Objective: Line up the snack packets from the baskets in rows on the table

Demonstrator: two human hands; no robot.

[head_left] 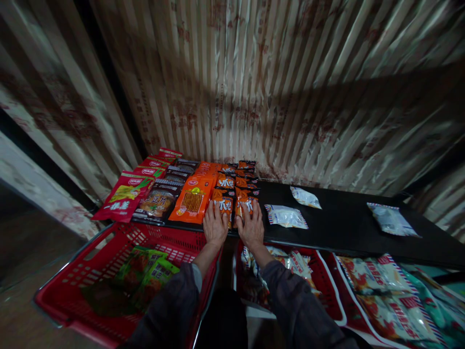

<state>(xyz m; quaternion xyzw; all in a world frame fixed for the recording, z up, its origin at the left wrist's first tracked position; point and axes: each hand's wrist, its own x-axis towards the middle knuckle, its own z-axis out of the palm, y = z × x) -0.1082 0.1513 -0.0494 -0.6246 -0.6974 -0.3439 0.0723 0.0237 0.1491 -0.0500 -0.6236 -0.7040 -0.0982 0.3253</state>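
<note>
Two rows of small orange-and-black snack packets lie on the black shelf, overlapping from front to back. My left hand rests flat on the front packet of the left row, fingers stretched forward. Beside it, my right hand lies over the front packet of the right row, its fingers also extended. Neither hand is wrapped around anything. Immediately left of my left hand are larger orange snack bags. To the right of my right hand lies a white packet.
Dark clear-front bags and red bags fill the shelf's left end. More white packets lie rightward. Below stand a red basket with green packets and red bins with bagged snacks. A patterned curtain hangs behind.
</note>
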